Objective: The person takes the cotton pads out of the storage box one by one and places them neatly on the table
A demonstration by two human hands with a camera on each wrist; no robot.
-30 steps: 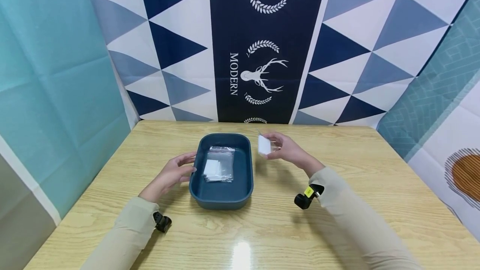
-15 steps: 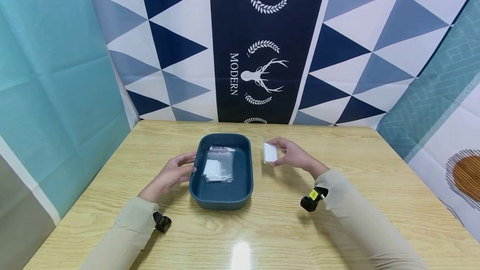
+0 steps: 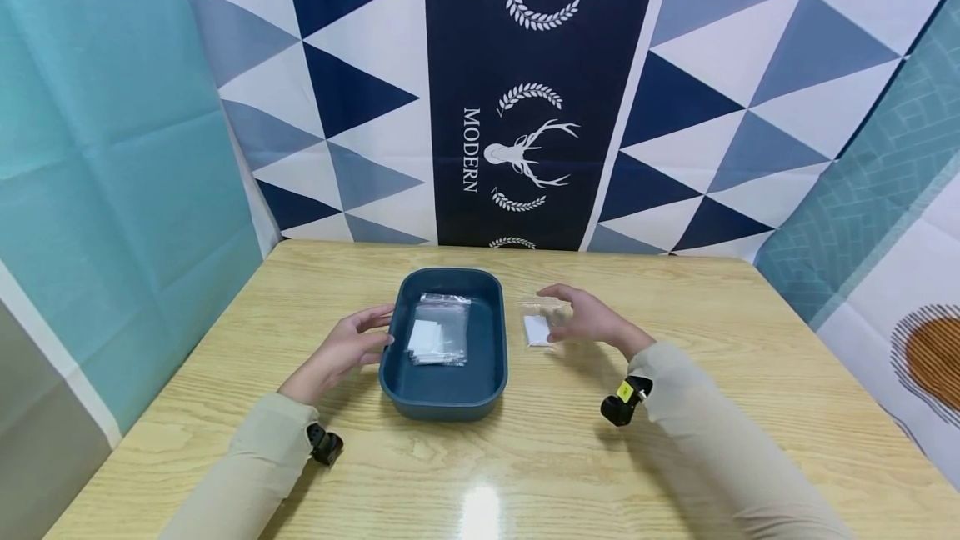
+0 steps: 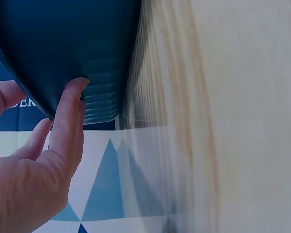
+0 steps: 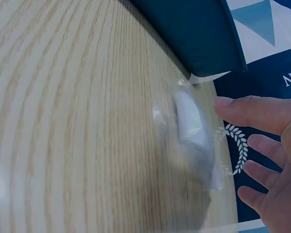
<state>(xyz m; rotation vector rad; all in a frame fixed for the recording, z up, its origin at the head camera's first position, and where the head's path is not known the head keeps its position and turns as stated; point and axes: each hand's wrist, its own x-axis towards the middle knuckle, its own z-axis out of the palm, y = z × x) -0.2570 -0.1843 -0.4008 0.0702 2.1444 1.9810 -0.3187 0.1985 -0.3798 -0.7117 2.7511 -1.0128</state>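
A dark blue rectangular bin stands on the table, holding several clear zip bags with white contents. My left hand rests with its fingertips against the bin's left wall; the left wrist view shows those fingers extended along it. On the table right of the bin lies a single clear zip bag with a white piece inside. Just beside that bag is my right hand, thumb and fingers spread. In the right wrist view a gap shows between the thumb and the bag.
The wooden table ends at the back against a patterned cloth. A teal cloth hangs on the left, and another patterned cloth is on the right.
My right hand has moved the bag slightly right and down onto the table, then let it go. The bag now lies flat. My left hand and the bin stay put.
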